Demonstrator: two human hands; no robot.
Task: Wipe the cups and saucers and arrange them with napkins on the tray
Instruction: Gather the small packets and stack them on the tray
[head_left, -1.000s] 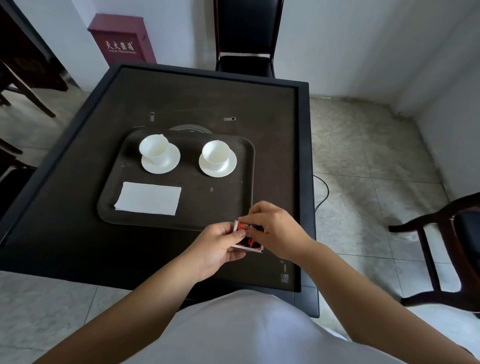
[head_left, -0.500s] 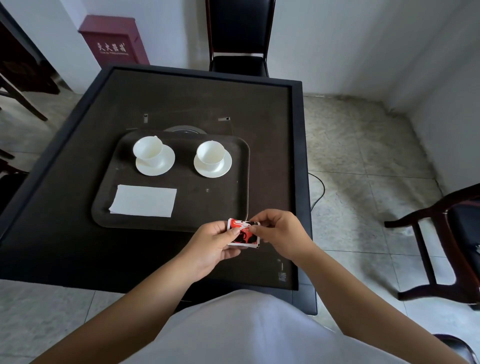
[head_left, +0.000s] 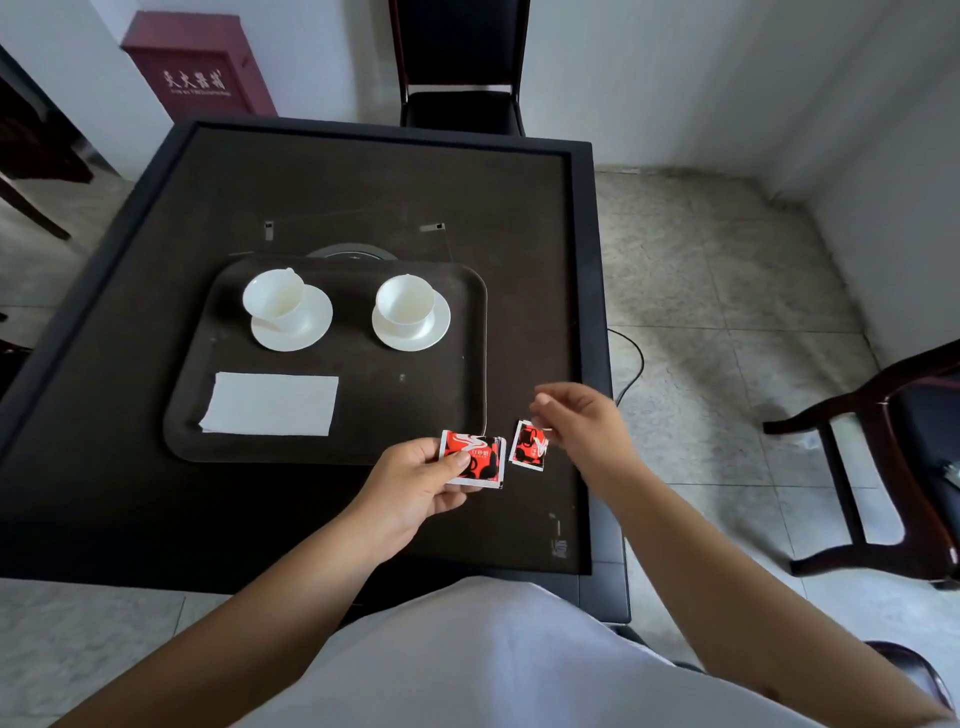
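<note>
Above the tabletop (head_left: 130, 499) by the tray (head_left: 415, 415), left hand (head_left: 415, 488) pinches a red packet (head_left: 475, 460); right hand (head_left: 584, 426) pinches its torn-off strip (head_left: 529, 446).

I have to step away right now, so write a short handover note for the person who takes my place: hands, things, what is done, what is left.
Left hand grips a red packet over the near table edge.
Right hand pinches a second, smaller red packet piece beside it; whether it was torn off cannot be told.
On the tray: left cup on its saucer, right cup on its saucer, one white napkin lying flat in front of the left cup.
Done: cups and saucers set, one napkin placed.
Left: probably a napkin before the right cup.
</note>
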